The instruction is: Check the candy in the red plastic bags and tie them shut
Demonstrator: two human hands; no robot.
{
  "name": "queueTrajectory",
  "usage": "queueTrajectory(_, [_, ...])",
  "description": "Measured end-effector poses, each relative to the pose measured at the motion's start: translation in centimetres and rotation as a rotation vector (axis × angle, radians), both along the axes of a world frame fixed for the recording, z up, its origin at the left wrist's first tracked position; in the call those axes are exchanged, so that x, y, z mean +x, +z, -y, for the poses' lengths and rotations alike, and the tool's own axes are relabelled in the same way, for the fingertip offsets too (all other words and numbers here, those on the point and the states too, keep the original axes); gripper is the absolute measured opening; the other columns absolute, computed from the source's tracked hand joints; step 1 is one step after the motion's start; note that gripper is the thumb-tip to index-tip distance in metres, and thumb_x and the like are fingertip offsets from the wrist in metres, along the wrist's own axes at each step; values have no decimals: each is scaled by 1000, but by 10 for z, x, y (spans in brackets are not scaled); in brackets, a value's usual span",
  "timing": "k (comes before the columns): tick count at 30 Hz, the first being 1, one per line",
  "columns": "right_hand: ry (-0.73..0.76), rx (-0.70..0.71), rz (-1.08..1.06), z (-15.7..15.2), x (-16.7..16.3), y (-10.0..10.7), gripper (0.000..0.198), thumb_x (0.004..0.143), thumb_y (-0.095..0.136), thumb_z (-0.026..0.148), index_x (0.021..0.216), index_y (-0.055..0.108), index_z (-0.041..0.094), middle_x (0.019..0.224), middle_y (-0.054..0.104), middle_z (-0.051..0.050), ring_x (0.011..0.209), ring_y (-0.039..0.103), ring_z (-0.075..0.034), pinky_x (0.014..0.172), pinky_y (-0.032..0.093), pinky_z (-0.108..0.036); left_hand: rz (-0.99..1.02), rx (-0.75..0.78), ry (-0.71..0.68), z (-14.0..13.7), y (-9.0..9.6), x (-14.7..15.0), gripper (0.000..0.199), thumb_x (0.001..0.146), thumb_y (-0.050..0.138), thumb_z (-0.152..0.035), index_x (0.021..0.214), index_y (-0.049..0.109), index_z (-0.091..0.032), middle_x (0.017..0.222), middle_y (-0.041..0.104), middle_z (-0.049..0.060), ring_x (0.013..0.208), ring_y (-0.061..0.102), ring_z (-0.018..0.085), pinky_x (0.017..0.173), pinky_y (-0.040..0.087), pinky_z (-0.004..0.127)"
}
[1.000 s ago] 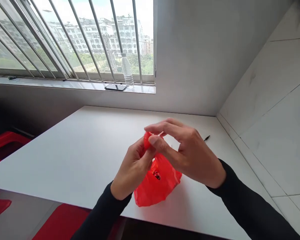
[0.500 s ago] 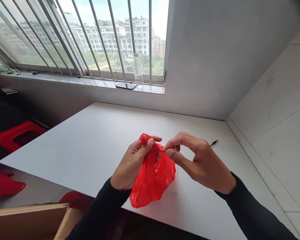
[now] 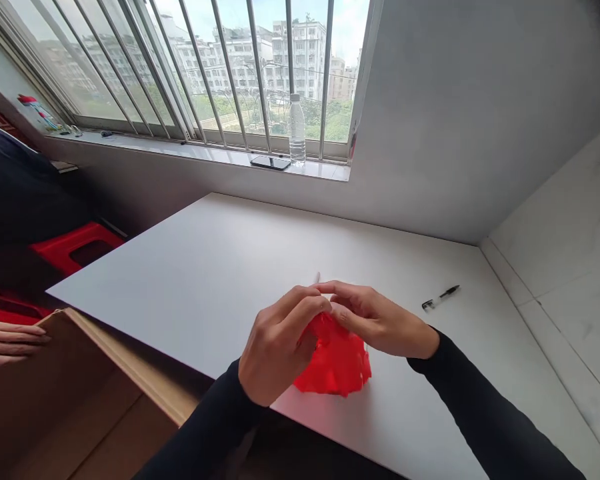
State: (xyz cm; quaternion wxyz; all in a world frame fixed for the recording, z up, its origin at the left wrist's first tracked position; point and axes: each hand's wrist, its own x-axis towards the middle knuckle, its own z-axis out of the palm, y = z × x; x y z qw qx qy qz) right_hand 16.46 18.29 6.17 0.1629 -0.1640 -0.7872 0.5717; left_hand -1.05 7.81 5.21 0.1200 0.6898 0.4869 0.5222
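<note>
A crumpled red plastic bag [image 3: 337, 367] hangs beneath my two hands at the near edge of the white table [image 3: 190, 280]. My left hand [image 3: 283, 343] is closed over its gathered top from the left, the back of the hand toward me. From the right, my right hand [image 3: 380, 323] pinches the same top, and the fingertips of both hands meet there. Fingers and knuckles hide the upper part of the bag. A small pale tip [image 3: 317, 277] shows just beyond the fingers; I cannot make out what it belongs to.
A pen [image 3: 440, 298] lies right of my hands. At lower left is an open cardboard box [image 3: 120, 363], with another person's hand [image 3: 10, 341] on its rim. Red stools [image 3: 80, 243] stand beyond it. A water bottle [image 3: 297, 130] and phone [image 3: 271, 163] rest on the windowsill.
My left hand has turned over, its back now toward me, and both hands have drawn together over the bag's top. The view has shifted left, bringing the other person's hand and more of the box in.
</note>
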Motion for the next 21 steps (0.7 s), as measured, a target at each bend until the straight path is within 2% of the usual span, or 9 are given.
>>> queueTrajectory(2, [46, -24, -3, -2, -2, -2, 29, 105, 48, 41, 117, 65, 20, 88, 61, -1, 73, 55, -14, 65, 47, -27, -47, 81, 18, 2, -8, -3, 48, 81, 49, 9, 105, 70, -27, 107, 67, 2, 91, 66, 14, 76, 53, 26])
queueTrajectory(5, [-58, 11, -4, 1, -6, -1, 27, 105, 50, 43, 100, 64, 20, 90, 62, -2, 80, 57, -15, 71, 49, -28, -72, 122, 70, 9, -16, -10, 45, 86, 56, 6, 111, 72, -28, 111, 69, 5, 93, 68, 15, 75, 57, 27])
queueTrajectory(9, [-154, 109, -3, 12, -17, 5, 24, 108, 44, 41, 98, 56, 23, 93, 64, -1, 82, 59, -15, 72, 49, -29, -56, 100, 161, 23, -20, -23, 41, 90, 63, -2, 117, 72, -31, 119, 73, 5, 104, 71, 19, 83, 62, 32])
queueTrajectory(13, [-239, 194, -38, 14, -42, 10, 21, 107, 45, 38, 97, 56, 23, 91, 65, 0, 80, 62, -15, 68, 48, -28, -6, 104, 380, 40, -18, -46, 37, 89, 69, -7, 114, 74, -34, 122, 74, 2, 111, 70, 21, 91, 60, 38])
queueTrajectory(16, [-336, 299, -129, 3, -74, 9, 20, 105, 48, 38, 97, 56, 22, 93, 65, -1, 81, 65, -16, 71, 51, -29, 38, 112, 578, 46, -16, -69, 25, 90, 71, -14, 107, 77, -32, 115, 75, 1, 107, 69, 21, 93, 57, 40])
queueTrajectory(19, [-444, 490, -183, -19, -110, 5, 19, 105, 46, 37, 100, 55, 21, 98, 67, -2, 81, 65, -16, 70, 50, -29, 73, 97, 773, 39, -21, -94, 16, 90, 74, -24, 104, 78, -29, 106, 75, 0, 100, 69, 20, 94, 54, 40])
queueTrajectory(21, [-510, 581, -152, -39, -126, 0, 19, 105, 45, 36, 102, 56, 21, 103, 68, -2, 84, 65, -17, 73, 49, -29, 101, 55, 869, 26, -32, -110, 19, 88, 76, -31, 106, 78, -26, 102, 76, 0, 96, 69, 21, 95, 53, 41])
